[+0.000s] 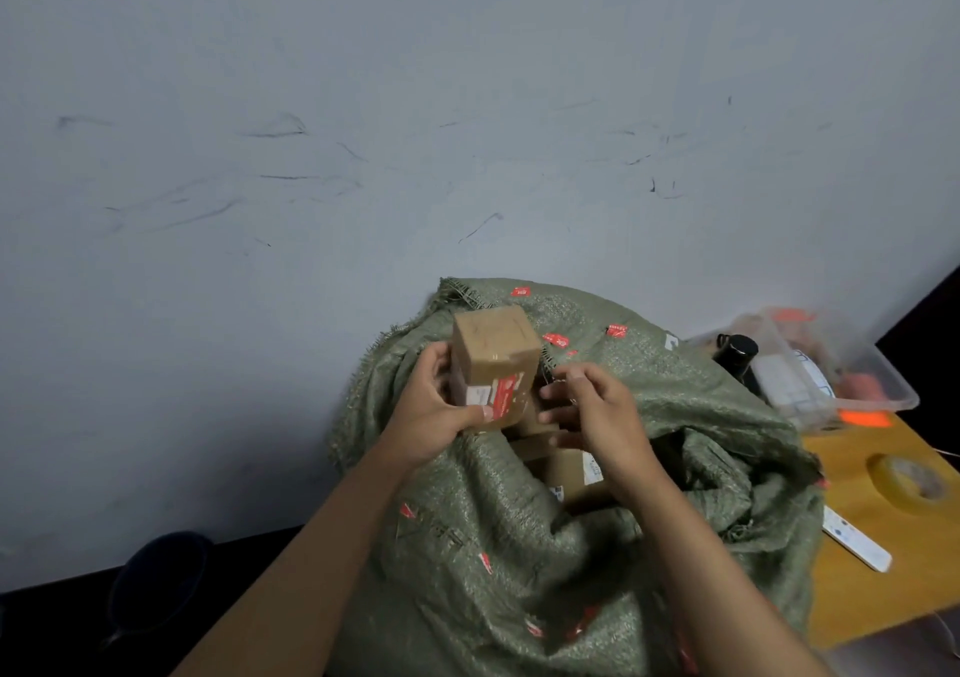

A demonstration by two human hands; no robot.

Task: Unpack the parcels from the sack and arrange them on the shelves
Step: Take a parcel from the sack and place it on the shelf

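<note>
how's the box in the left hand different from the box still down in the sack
The held box is up clear of the sack, gripped by the left hand; the lower box lies in the sack's mouth, partly hidden. The held one shows a red-and-white label; the lower only white. Both are brown cardboard.

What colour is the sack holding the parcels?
Olive green sack with red stickers, seen in the head view.

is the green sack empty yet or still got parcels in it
Not empty. The green sack gapes open, and brown boxes show inside its mouth, below the parcel the left hand grips.
</note>
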